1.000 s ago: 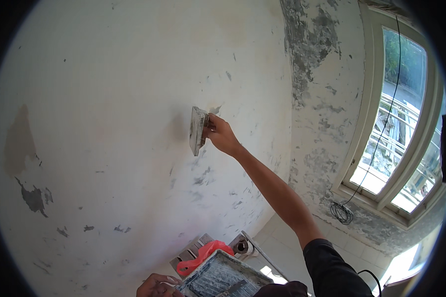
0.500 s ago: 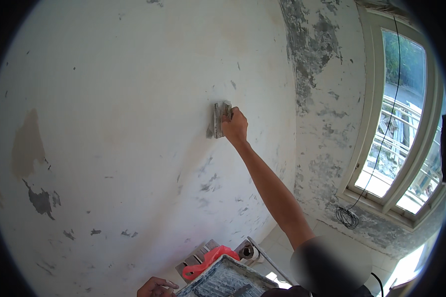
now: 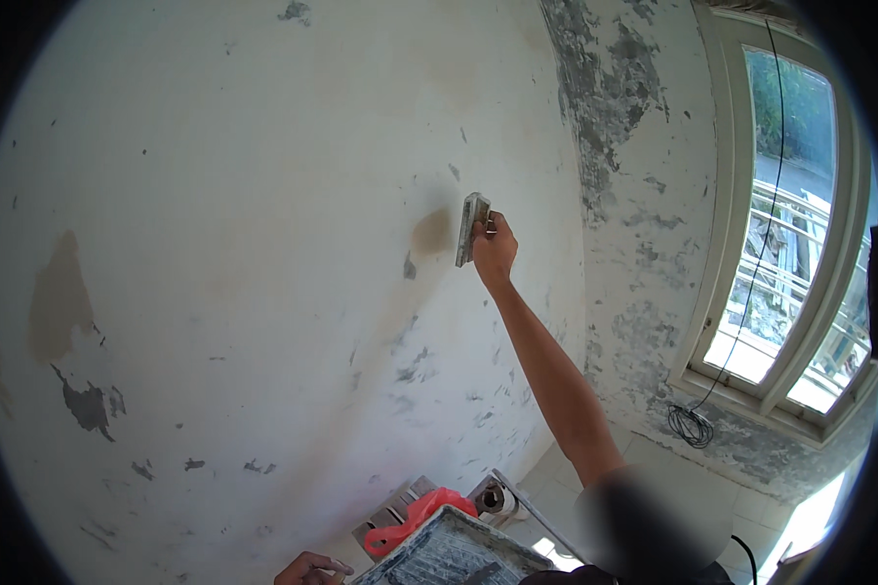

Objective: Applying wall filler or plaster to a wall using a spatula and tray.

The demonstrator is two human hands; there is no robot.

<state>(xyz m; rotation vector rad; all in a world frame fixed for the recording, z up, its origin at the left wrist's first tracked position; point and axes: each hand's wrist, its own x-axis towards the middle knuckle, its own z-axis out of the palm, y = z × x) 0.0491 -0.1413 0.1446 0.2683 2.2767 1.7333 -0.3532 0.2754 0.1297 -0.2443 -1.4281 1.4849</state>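
Right hand [image 3: 495, 249] is gripping the handle of a plastering trowel [image 3: 471, 228], fingers wrapped shut, blade edge pressing against the white wall [image 3: 263, 244] just beside a tan patch. Left hand [image 3: 309, 569] is sitting at the lower edge, fingers curled beside a plaster-smeared board [image 3: 449, 558]; grip unclear

We see right hand [image 3: 494, 249] gripping trowel [image 3: 472, 228], blade edge against white wall [image 3: 263, 244] beside tan patch. Left hand [image 3: 312, 569] at bottom edge, touching plaster-smeared board [image 3: 449, 558]. Red bag [image 3: 421, 515] just behind board. Window [image 3: 790, 253] at right.
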